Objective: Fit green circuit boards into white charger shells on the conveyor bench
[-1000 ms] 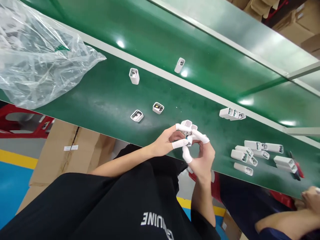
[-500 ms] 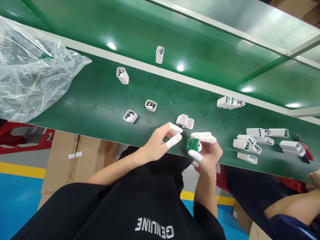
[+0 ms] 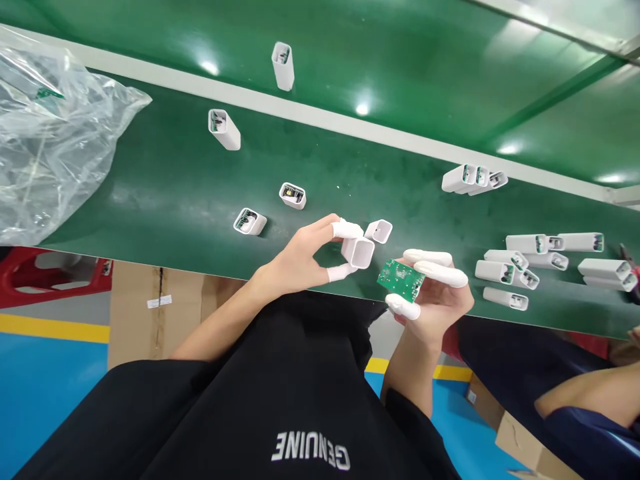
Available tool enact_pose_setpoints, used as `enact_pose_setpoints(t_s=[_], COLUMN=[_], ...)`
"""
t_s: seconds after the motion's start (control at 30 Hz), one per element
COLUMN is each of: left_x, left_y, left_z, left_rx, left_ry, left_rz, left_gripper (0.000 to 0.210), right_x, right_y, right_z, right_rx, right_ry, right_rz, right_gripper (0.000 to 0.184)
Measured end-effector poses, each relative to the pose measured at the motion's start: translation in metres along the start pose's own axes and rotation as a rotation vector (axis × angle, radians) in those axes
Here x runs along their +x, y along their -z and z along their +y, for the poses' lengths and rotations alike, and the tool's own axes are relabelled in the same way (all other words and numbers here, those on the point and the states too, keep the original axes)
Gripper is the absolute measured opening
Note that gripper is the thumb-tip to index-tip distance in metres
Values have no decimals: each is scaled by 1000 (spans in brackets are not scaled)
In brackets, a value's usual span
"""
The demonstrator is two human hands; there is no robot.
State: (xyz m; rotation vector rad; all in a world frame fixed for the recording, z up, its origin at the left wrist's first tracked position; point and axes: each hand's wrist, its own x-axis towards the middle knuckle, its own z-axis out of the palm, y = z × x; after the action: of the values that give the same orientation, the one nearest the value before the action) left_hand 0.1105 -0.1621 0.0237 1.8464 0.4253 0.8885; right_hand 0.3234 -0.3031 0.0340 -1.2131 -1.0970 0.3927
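My left hand [image 3: 307, 257], with white finger cots on thumb and index finger, pinches a white plastic housing [image 3: 358, 252] whose hollow open end faces me. Right behind it a second hollow housing [image 3: 380, 231] lies on the green bench [image 3: 180, 187]. My right hand [image 3: 435, 293], also in white finger cots, grips a green circuit board [image 3: 401, 279] by its edges, a short way right of the held housing. Board and housing are apart. Left of my hands, white housings with boards inside stand on the bench, among them one [image 3: 293, 195] showing a yellow part.
A clear plastic bag [image 3: 65, 147] covers the bench's left end. Several filled housings [image 3: 495, 271] are grouped at the right, more [image 3: 473, 178] by the white rail. A cardboard box [image 3: 145, 313] sits below the front edge. Another person's arm [image 3: 590, 393] shows at right.
My left hand has taken hold of one of the two hollow housings and lifted it toward me. My right hand has shifted slightly right with the circuit board, now turned flatter to view.
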Motion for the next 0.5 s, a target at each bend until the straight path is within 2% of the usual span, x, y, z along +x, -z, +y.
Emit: enact_pose_setpoints(t_s=[0.1,0.2,0.5], left_x=[-6,-9,-11], left_y=[6,7,4], left_z=[14,21,25], left_rx=[69,81,98], left_ry=[-92,-123,-136], left_rz=[15,24,-1], left_gripper=[51,55,62], right_x=[3,3,-2], right_y=[-10,-18,-21], right_z=[-7,-8,-11], right_rx=[23,13,-29], right_ry=[111,177,142], right_rz=[-103,-132,-162], right_gripper=[63,66,66])
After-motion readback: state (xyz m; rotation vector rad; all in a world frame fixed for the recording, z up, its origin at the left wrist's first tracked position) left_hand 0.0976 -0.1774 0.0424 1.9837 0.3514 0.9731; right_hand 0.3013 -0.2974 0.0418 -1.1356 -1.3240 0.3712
